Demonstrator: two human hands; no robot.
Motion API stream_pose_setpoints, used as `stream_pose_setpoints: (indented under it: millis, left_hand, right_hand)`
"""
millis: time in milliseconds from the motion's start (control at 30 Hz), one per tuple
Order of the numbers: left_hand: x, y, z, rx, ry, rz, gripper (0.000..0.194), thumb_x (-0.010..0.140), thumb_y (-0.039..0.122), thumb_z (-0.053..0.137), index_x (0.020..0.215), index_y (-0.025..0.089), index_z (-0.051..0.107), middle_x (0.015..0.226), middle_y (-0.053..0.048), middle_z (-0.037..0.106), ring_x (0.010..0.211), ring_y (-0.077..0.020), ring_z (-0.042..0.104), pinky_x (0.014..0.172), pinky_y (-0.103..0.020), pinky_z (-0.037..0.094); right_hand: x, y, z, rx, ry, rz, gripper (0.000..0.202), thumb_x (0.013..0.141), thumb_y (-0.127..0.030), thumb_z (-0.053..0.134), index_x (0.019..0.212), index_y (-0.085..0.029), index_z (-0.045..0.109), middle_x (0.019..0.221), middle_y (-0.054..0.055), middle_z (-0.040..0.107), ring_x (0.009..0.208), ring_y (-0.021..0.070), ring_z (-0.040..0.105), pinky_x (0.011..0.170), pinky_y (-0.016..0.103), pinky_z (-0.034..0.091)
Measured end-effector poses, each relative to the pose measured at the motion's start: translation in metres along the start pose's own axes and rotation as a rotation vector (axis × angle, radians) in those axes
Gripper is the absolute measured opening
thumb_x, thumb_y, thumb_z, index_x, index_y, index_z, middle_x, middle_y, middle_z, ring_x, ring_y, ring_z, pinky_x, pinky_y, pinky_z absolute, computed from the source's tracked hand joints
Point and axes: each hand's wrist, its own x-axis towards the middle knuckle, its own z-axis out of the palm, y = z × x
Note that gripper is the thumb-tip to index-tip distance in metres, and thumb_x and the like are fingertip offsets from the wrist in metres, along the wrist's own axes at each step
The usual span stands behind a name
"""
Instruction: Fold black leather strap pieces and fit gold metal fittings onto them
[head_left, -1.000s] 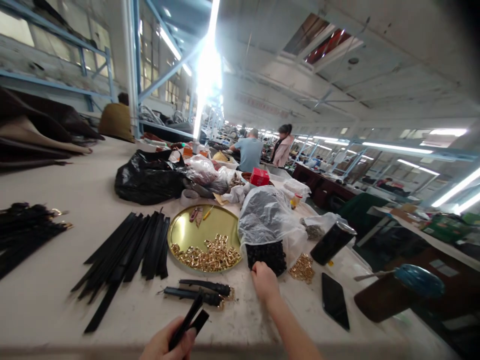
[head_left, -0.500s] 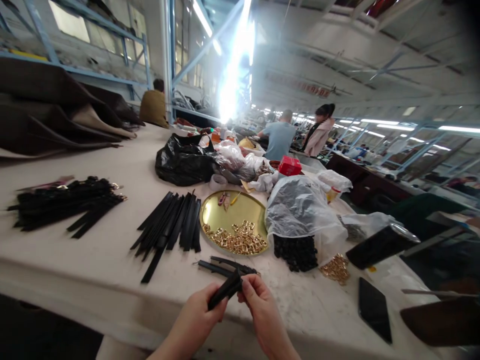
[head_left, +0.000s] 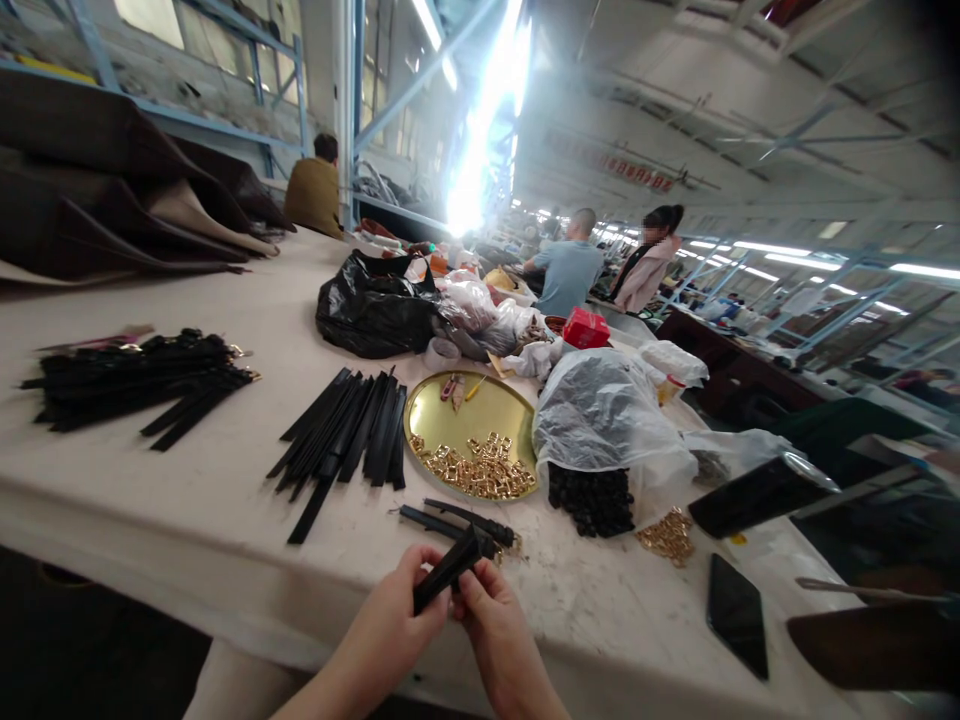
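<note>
While both hands sit low at bottom centre, the left hand [head_left: 394, 630] and right hand [head_left: 491, 625] each have a clenched grip on one folded black leather strap [head_left: 448, 570], long axis slanting up-right, above the white desk [head_left: 225, 520] edge. Two similar straps [head_left: 457, 520] lie just beyond.

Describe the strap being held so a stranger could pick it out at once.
Start at the round gold tray in the middle of the long white table, then come straight toward the near edge. There the left hand and right hand grip one short black strap. Unlike the straps fanned out left of the tray, it is off the table.
</note>
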Motion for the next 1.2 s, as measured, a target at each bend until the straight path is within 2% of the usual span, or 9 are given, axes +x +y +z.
stream_pose_setpoints:
  millis: [100,233,333,433,600,733,900,1033,1200]
  left_hand:
    - [-0.005,0.002,-0.003,-0.03,0.004,0.063,0.019,0.078,0.018,0.041,0.096,0.019,0.046,0.064,0.003,0.058,0.059,-0.014,0.055,0.057,-0.022,0.041]
    - [-0.008,0.005,-0.008,-0.075,0.027,0.107,0.016,0.079,0.019,0.041,0.094,0.018,0.047,0.075,0.0,0.061,0.07,-0.0159,0.058,0.065,-0.024,0.043]
    - [-0.008,0.004,-0.011,-0.08,0.048,0.109,0.016,0.079,0.022,0.042,0.093,0.017,0.048,0.08,-0.002,0.061,0.075,-0.0172,0.058,0.069,-0.025,0.044]
    - [-0.008,0.004,-0.013,-0.084,0.042,0.106,0.017,0.078,0.024,0.045,0.094,0.017,0.047,0.079,-0.002,0.061,0.075,-0.0178,0.058,0.068,-0.026,0.044]
    - [-0.012,0.009,-0.012,-0.116,-0.022,0.103,0.016,0.078,0.024,0.044,0.092,0.018,0.047,0.075,-0.001,0.063,0.072,-0.0178,0.06,0.068,-0.026,0.045]
    - [-0.013,0.007,-0.012,-0.004,-0.005,0.08,0.015,0.077,0.021,0.045,0.091,0.019,0.047,0.074,-0.001,0.063,0.071,-0.0179,0.06,0.068,-0.026,0.044]
    - [-0.011,0.0,-0.011,0.121,0.027,0.05,0.011,0.075,0.022,0.049,0.085,0.019,0.05,0.075,0.0,0.061,0.07,-0.0177,0.057,0.064,-0.025,0.041]
    - [-0.007,-0.001,-0.007,0.143,-0.025,0.021,0.009,0.073,0.026,0.05,0.074,0.017,0.052,0.067,0.001,0.058,0.064,-0.0153,0.052,0.058,-0.023,0.037]
    - [-0.004,0.0,-0.012,-0.045,-0.228,-0.222,0.024,0.07,0.039,0.052,0.072,0.015,0.051,0.05,0.006,0.049,0.045,-0.0092,0.037,0.044,-0.02,0.028]
  right_hand:
    - [-0.004,0.001,0.008,0.07,-0.02,0.038,0.023,0.065,-0.036,0.07,0.074,-0.017,0.06,0.062,-0.004,0.051,0.051,0.0074,0.039,0.054,0.022,0.034]
    - [-0.012,-0.003,0.017,-0.071,0.012,-0.036,0.025,0.062,-0.037,0.072,0.074,-0.018,0.061,0.063,-0.003,0.053,0.056,0.0093,0.042,0.056,0.023,0.035]
    - [-0.015,-0.003,0.017,-0.108,0.017,-0.089,0.033,0.065,-0.05,0.065,0.074,-0.018,0.062,0.063,-0.001,0.054,0.059,0.0121,0.044,0.058,0.025,0.037]
    - [-0.015,-0.001,0.015,0.0,0.05,-0.074,0.045,0.069,-0.061,0.052,0.072,-0.018,0.063,0.064,0.002,0.055,0.06,0.0145,0.046,0.059,0.028,0.039]
    - [-0.015,0.0,0.013,0.058,-0.054,0.066,0.027,0.067,-0.039,0.068,0.083,-0.019,0.062,0.067,-0.002,0.053,0.055,0.0084,0.043,0.053,0.021,0.036]
    - [-0.017,-0.001,0.009,0.133,-0.19,0.203,0.028,0.071,-0.04,0.064,0.084,-0.015,0.061,0.063,-0.003,0.051,0.052,0.0066,0.045,0.052,0.02,0.035]
    - [-0.018,0.001,0.002,0.24,-0.193,0.292,0.023,0.069,-0.031,0.069,0.085,-0.016,0.06,0.063,-0.004,0.049,0.052,0.0052,0.044,0.053,0.018,0.034]
    - [-0.02,-0.003,0.0,0.285,-0.231,0.323,0.022,0.068,-0.032,0.07,0.079,-0.016,0.061,0.063,-0.003,0.051,0.053,0.0061,0.045,0.055,0.019,0.035]
    - [-0.02,-0.017,-0.001,0.185,-0.162,0.194,0.023,0.07,-0.035,0.067,0.074,-0.015,0.058,0.068,-0.001,0.055,0.056,0.0073,0.047,0.055,0.02,0.036]
